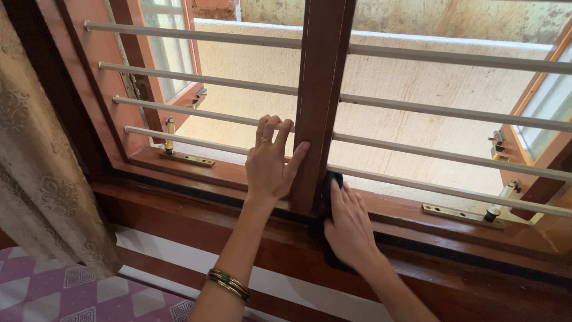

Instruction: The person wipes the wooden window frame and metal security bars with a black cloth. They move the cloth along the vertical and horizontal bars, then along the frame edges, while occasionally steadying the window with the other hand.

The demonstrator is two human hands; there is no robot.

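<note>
Left hand (271, 164) on bar (196, 111), curtain (42, 167) beside

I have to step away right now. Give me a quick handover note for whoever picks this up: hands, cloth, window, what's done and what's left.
Left hand: fingers hooked over a white bar, thumb on the wooden centre post.
Right hand: flat on a dark cloth, pressing it against the foot of the post at the wooden sill.
Both shutters stand open outward.
Done: cannot tell which parts are wiped.
Left: apparently the rest of the post, bars and sill.
</note>
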